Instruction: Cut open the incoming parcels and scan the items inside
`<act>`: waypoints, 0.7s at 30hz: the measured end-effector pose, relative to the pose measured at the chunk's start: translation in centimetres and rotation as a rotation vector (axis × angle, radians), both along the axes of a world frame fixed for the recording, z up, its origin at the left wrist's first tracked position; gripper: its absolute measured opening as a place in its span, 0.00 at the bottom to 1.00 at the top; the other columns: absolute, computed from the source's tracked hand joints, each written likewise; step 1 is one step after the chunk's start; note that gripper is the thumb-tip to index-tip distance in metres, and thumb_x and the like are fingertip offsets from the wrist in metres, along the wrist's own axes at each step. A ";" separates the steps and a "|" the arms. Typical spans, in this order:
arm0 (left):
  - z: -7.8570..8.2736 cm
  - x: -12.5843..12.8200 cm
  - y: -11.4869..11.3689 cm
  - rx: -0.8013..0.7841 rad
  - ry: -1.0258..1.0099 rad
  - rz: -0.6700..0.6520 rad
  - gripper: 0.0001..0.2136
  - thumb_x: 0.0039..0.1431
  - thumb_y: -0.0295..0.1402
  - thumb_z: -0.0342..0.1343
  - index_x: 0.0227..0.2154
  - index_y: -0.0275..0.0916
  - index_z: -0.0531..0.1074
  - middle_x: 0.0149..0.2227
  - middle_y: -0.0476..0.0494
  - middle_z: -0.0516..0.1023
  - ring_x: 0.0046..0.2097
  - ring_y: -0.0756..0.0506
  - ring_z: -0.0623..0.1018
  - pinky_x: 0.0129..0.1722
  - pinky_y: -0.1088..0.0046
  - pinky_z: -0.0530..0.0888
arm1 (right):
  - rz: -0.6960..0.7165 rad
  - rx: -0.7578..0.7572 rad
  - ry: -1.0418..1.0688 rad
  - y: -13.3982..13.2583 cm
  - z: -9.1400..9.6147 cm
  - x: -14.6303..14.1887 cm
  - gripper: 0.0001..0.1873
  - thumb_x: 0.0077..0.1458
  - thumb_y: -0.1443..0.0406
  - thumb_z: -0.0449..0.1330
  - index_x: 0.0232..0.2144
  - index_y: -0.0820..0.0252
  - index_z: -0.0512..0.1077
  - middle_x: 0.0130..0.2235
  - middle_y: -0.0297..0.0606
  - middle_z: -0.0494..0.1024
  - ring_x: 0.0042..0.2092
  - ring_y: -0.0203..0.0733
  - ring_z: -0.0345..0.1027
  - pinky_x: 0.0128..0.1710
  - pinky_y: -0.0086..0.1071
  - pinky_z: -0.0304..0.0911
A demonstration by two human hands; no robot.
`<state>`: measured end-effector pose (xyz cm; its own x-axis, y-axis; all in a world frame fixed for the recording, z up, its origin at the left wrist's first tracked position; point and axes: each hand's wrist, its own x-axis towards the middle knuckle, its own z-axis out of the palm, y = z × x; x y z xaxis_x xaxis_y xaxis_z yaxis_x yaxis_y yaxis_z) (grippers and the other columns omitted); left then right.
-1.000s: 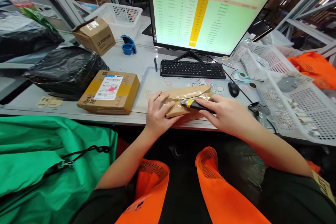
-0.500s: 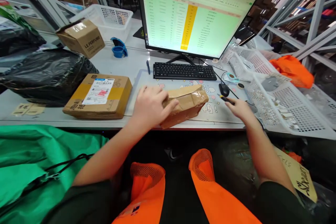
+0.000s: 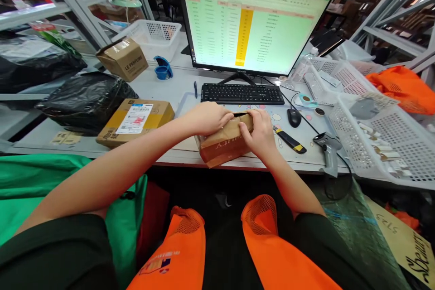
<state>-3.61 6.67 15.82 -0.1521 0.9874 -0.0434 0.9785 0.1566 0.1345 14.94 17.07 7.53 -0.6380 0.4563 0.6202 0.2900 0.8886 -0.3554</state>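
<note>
A small brown cardboard box (image 3: 224, 147) rests at the desk's front edge, tilted a little, with a dark gap along its top. My left hand (image 3: 209, 118) grips its top left side, fingers curled at the gap. On the right side, my right hand (image 3: 260, 132) holds the box with its thumb on top and fingers over the far edge. A black and yellow utility knife (image 3: 290, 139) lies on the mat just right of my right hand. What is inside the box is hidden.
Left of it lies a taped carton (image 3: 158, 111) with a label, beside a black wrapped parcel (image 3: 90, 99). Behind stand a keyboard (image 3: 242, 94) and monitor (image 3: 258, 27). A mouse (image 3: 294, 118), a barcode scanner (image 3: 329, 152) and white baskets (image 3: 390, 145) are at the right.
My right hand has let go of the utility knife, which now lies on the mat, and has moved left onto the box. The box's top now shows a gap.
</note>
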 end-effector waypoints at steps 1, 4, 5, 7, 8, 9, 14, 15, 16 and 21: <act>0.1 -0.9 0.4 -0.016 -0.088 0.028 0.27 0.72 0.47 0.40 0.43 0.39 0.84 0.43 0.34 0.86 0.44 0.34 0.83 0.48 0.59 0.76 | 0.010 0.008 0.004 0.2 -0.3 0.1 0.16 0.69 0.57 0.55 0.53 0.56 0.73 0.55 0.53 0.75 0.57 0.61 0.67 0.62 0.55 0.63; -0.5 -4.4 1.7 -0.123 -0.431 0.154 0.25 0.68 0.51 0.46 0.46 0.42 0.84 0.47 0.39 0.86 0.45 0.37 0.83 0.45 0.64 0.78 | 0.053 0.036 0.004 1.2 -1.3 1.2 0.13 0.66 0.56 0.58 0.47 0.54 0.74 0.50 0.50 0.75 0.55 0.60 0.68 0.60 0.55 0.64; -1.0 -5.6 2.1 -0.160 -0.502 0.189 0.25 0.66 0.53 0.48 0.47 0.43 0.84 0.48 0.40 0.86 0.46 0.38 0.83 0.45 0.65 0.78 | 0.074 0.038 0.015 1.6 -1.6 1.7 0.11 0.65 0.55 0.59 0.44 0.53 0.74 0.48 0.49 0.75 0.54 0.59 0.68 0.59 0.56 0.64; -1.9 -7.3 2.9 -0.195 -0.520 0.251 0.25 0.63 0.56 0.53 0.46 0.44 0.85 0.51 0.39 0.86 0.47 0.37 0.83 0.47 0.64 0.78 | 0.128 0.038 0.066 2.4 -2.3 2.7 0.08 0.63 0.55 0.60 0.38 0.51 0.73 0.46 0.48 0.75 0.55 0.60 0.69 0.59 0.57 0.66; -2.3 -7.8 3.1 -0.215 -0.492 0.265 0.25 0.62 0.57 0.54 0.44 0.44 0.85 0.51 0.39 0.86 0.48 0.37 0.83 0.48 0.63 0.78 | 0.161 0.037 0.094 2.6 -2.7 3.2 0.07 0.62 0.55 0.60 0.35 0.50 0.71 0.47 0.49 0.76 0.56 0.60 0.69 0.59 0.58 0.66; -2.4 -7.9 3.2 -0.242 -0.453 0.262 0.25 0.61 0.58 0.55 0.43 0.44 0.86 0.50 0.38 0.86 0.47 0.37 0.83 0.49 0.63 0.78 | 0.200 0.041 0.119 2.8 -3.1 3.8 0.08 0.61 0.56 0.60 0.33 0.50 0.69 0.48 0.49 0.77 0.56 0.60 0.70 0.59 0.58 0.66; 0.1 -3.8 -0.5 0.143 0.014 0.162 0.23 0.70 0.44 0.52 0.56 0.33 0.79 0.57 0.30 0.81 0.59 0.29 0.80 0.60 0.53 0.74 | 0.373 0.071 0.067 2.5 -4.4 6.3 0.12 0.60 0.50 0.60 0.35 0.50 0.70 0.53 0.46 0.84 0.58 0.60 0.76 0.65 0.65 0.63; 0.4 -2.5 -2.0 0.231 0.064 0.121 0.24 0.71 0.41 0.50 0.63 0.35 0.75 0.64 0.30 0.76 0.67 0.28 0.73 0.66 0.49 0.69 | 0.396 0.056 0.031 2.3 -4.1 6.8 0.13 0.62 0.50 0.59 0.38 0.50 0.72 0.55 0.46 0.84 0.60 0.60 0.76 0.66 0.66 0.62; 0.5 -1.4 -3.6 0.288 0.087 0.038 0.23 0.71 0.40 0.51 0.65 0.40 0.73 0.68 0.34 0.73 0.72 0.28 0.68 0.69 0.47 0.65 | 0.410 0.035 -0.016 1.9 -3.4 7.2 0.13 0.64 0.51 0.57 0.40 0.51 0.73 0.57 0.47 0.83 0.64 0.60 0.74 0.67 0.65 0.62; -4.9 1.2 -8.2 0.469 0.019 -0.276 0.15 0.70 0.45 0.53 0.48 0.44 0.79 0.56 0.36 0.82 0.64 0.33 0.77 0.72 0.44 0.60 | 0.311 0.021 -0.402 1.1 3.4 6.4 0.18 0.74 0.56 0.51 0.34 0.52 0.75 0.53 0.44 0.86 0.56 0.56 0.80 0.70 0.65 0.58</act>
